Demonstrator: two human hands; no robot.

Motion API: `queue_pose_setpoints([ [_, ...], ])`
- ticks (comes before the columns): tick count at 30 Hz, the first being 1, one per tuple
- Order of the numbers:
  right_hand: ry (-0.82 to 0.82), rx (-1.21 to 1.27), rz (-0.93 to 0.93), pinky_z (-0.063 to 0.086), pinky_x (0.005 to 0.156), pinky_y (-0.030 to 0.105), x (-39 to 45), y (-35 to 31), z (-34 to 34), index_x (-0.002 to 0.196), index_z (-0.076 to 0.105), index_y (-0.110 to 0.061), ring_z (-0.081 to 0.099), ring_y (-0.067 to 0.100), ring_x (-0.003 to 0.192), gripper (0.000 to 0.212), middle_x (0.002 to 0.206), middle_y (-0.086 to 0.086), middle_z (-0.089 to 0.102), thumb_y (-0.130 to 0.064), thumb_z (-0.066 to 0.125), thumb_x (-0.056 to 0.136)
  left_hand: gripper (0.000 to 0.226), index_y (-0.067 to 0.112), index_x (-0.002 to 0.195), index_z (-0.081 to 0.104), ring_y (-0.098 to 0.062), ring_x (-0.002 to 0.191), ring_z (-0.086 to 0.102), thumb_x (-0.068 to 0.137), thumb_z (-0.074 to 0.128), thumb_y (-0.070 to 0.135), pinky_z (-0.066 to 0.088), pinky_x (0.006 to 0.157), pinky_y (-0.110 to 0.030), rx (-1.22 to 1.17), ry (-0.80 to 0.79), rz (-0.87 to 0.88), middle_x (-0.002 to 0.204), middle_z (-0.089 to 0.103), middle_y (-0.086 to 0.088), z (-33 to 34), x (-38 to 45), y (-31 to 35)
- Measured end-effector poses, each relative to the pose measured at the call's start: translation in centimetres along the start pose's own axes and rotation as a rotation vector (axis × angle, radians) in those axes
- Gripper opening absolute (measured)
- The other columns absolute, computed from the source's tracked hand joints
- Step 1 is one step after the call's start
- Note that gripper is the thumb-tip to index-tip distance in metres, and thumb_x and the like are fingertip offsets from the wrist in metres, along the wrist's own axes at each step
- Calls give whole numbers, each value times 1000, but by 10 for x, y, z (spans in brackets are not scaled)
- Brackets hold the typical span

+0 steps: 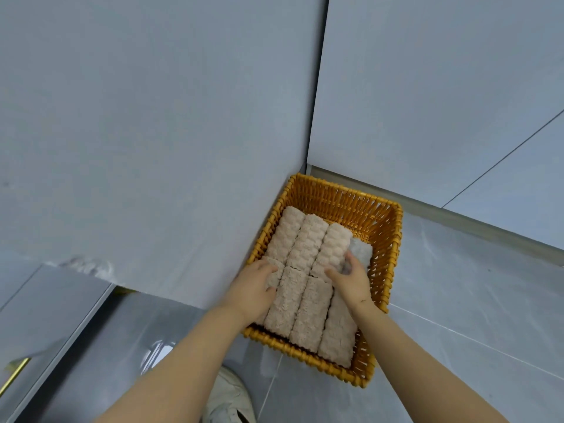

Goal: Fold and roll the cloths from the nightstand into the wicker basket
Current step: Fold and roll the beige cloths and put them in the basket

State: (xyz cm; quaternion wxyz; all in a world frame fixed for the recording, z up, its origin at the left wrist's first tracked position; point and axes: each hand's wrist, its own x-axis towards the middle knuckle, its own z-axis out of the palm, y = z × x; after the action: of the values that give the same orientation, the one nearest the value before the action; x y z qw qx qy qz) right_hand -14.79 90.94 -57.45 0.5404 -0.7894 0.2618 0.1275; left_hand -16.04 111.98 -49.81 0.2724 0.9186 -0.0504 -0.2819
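A pale grey wall panel (152,148) rises hard against the left hand (254,288), and a second wall (427,102) closes the corner beyond both hands, so the wicker basket (378,239) sits boxed in on two sides. A white shoe (227,398) shows below, between the forearms. Inside the basket, beige rolled cloths (308,242) lie packed in two rows, filling it between the hands. The left hand curls over a near-row roll at the basket's left edge; the right hand (351,279) pinches a grey cloth (361,250) beside the far row. Open tiled floor (473,300) lies to the right.
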Motion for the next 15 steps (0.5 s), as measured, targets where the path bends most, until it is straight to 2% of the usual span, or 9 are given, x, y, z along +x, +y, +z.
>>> queue_pose_setpoints([
  [3, -46, -121, -57, 43, 98, 34, -27, -13, -16, 145, 38, -9, 49, 27, 125, 60, 140, 11, 49, -17, 62, 92, 46, 16, 144, 39, -15, 122, 44, 99, 44, 14, 31, 91, -15, -20, 20, -38, 139, 47, -4, -11, -15, 17],
  [5, -117, -135, -85, 43, 94, 31, -47, -28, -26, 141, 45, -11, 51, 23, 122, 51, 138, 9, 51, -17, 60, 93, 48, 20, 145, 38, -16, 124, 45, 98, 45, 18, 35, 96, -19, -24, 35, -68, 140, 47, -3, -15, -31, 25],
  [7, -197, -117, -134, 42, 87, 22, -70, -46, -34, 137, 51, -13, 53, 14, 113, 44, 132, 2, 56, -18, 59, 94, 49, 22, 145, 39, -16, 129, 45, 97, 47, 19, 35, 101, -21, -73, 74, -100, 144, 47, -1, -21, -47, 32],
  [9, -245, -75, -195, 43, 80, 14, -92, -62, -41, 131, 56, -17, 56, 7, 108, 37, 123, -3, 61, -20, 59, 94, 44, 20, 139, 48, -15, 124, 50, 95, 49, 17, 37, 98, -20, -217, 173, -145, 138, 53, -1, -27, -61, 40],
  [12, -288, 61, -245, 48, 85, 18, -133, -90, -50, 116, 62, -28, 60, 2, 105, 23, 114, -10, 67, -24, 60, 93, 32, 19, 124, 60, -9, 106, 56, 93, 54, 17, 42, 81, -15, -510, 348, -181, 120, 63, 3, -38, -96, 52],
  [13, -295, 98, -252, 49, 88, 21, -145, -98, -52, 112, 63, -31, 62, 2, 104, 20, 111, -11, 68, -25, 61, 93, 28, 20, 120, 63, -7, 101, 56, 93, 56, 18, 41, 74, -12, -581, 365, -182, 115, 64, 5, -40, -108, 56],
  [15, -314, 122, -300, 51, 92, 26, -172, -115, -53, 110, 64, -31, 64, 1, 100, 19, 107, -12, 70, -25, 62, 92, 21, 23, 113, 65, -5, 98, 57, 93, 58, 20, 41, 70, -12, -685, 382, -166, 110, 65, 7, -45, -136, 61],
])
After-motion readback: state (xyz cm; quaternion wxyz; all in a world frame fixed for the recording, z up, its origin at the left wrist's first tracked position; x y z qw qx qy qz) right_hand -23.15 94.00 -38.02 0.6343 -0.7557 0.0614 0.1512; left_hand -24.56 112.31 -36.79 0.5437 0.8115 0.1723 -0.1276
